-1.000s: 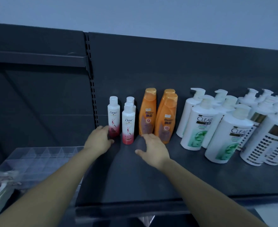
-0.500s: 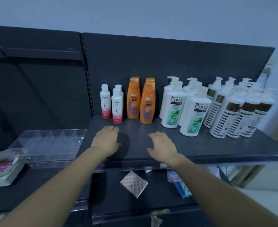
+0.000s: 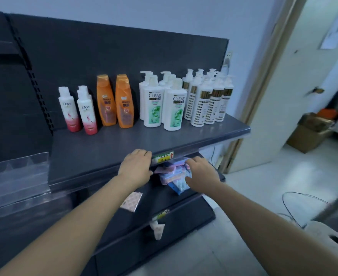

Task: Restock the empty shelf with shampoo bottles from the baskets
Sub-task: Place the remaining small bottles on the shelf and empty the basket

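A dark shelf [image 3: 108,150] carries rows of shampoo bottles along its back: white and pink Dove bottles [image 3: 86,112], orange bottles [image 3: 115,101], white and green Clear pump bottles [image 3: 162,102] and white and gold pump bottles [image 3: 208,98]. My left hand [image 3: 136,166] hovers at the shelf's front edge with relaxed fingers and holds nothing. My right hand [image 3: 201,173] hangs in front of the lower shelf, fingers loosely spread, holding nothing. No basket is in view.
Coloured packets [image 3: 174,176] lie on the lower shelf behind my hands. A clear plastic divider tray [image 3: 16,176] sits on the left shelf. An open door [image 3: 295,76] and a cardboard box [image 3: 311,132] are at right, a wire loop [image 3: 303,208] on the floor.
Both hands have drawn back from the bottles to the shelf's front edge, and the view has pulled away and turned right, bringing in the lower shelf, floor and doorway.
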`<state>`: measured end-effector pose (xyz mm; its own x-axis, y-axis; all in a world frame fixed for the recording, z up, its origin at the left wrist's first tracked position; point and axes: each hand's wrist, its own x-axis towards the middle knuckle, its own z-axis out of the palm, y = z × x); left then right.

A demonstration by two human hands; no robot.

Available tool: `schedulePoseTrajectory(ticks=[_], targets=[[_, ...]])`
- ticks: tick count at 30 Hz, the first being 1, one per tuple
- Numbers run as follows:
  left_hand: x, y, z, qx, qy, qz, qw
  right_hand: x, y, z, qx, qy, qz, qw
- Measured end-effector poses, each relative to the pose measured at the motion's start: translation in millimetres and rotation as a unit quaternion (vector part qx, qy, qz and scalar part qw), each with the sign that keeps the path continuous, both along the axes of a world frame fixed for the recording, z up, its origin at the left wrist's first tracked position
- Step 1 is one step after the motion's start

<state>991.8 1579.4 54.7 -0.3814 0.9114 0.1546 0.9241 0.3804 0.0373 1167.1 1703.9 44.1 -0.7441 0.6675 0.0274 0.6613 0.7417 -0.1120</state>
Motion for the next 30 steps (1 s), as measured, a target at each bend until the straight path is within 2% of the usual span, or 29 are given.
schedulePoseTrajectory(ticks=[6,15,30], targets=[[73,21,-21,-0.008,-0.012,-0.098,0.995,98,-18,-11,-0.011,-0.022,-0.121,0.992],[207,56,-33,-0.036,-0.028,-0.225,0.973,244,-32,-26,-0.031,-0.043,-0.265,0.963],[458,122,-69,-0.064,-0.075,-0.36,0.928,491,-32,-56,-0.085,-0.046,-0.393,0.914]])
